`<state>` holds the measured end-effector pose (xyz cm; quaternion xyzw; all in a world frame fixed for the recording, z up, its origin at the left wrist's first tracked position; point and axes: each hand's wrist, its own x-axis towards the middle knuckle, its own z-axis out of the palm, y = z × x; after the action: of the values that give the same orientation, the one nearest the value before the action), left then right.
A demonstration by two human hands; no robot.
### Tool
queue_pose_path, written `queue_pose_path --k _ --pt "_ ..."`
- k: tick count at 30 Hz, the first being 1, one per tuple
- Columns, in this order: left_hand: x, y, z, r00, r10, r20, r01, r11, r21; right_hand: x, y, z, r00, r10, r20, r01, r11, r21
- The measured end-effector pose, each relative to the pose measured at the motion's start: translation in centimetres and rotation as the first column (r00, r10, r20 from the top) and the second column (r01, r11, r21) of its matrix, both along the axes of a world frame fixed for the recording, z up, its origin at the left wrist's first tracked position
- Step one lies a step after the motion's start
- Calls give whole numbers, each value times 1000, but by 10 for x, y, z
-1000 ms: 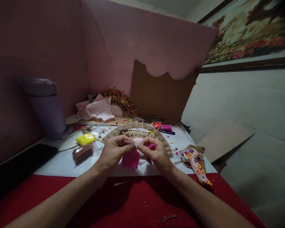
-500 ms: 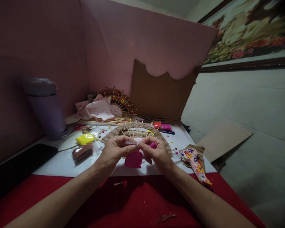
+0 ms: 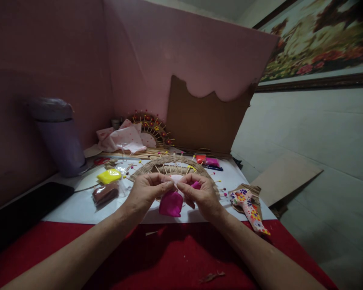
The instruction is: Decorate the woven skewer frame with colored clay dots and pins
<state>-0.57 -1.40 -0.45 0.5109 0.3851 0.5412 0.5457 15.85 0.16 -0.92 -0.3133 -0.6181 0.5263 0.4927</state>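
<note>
Fingertips [image 3: 167,186] of two hands, left hand [image 3: 145,193] and right hand [image 3: 203,197], pinched together on the clear top of one magenta clay bag [image 3: 171,204], hanging just under them. In front, one red cloth [image 3: 175,257], wide and free for the arms. Beyond, one white sheet [image 3: 78,207], near edge under the bag. Far left, one purple tumbler [image 3: 59,137]. Just behind the knuckles, one round woven tray [image 3: 169,164]. Left of the hands, one yellow packet [image 3: 109,176] and one brown packet [image 3: 105,193]. One tiny pink lump [image 3: 196,185] tucked in the right hand.
</note>
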Motion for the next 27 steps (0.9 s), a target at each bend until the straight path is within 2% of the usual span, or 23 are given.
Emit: queue_pose_path --k 13,19,27 --pt "4 -3 3 999 7 33 -8 1000 27 0 -4 2 1000 -30 10 30 1000 7" --pt "3 -3 4 999 -30 -17 30 999 39 -1 -2 1 999 6 37 -6 1000 -4" --pt "6 -6 4 998 16 -55 -13 998 59 -1 -3 0 999 -1 49 0 1000 11"
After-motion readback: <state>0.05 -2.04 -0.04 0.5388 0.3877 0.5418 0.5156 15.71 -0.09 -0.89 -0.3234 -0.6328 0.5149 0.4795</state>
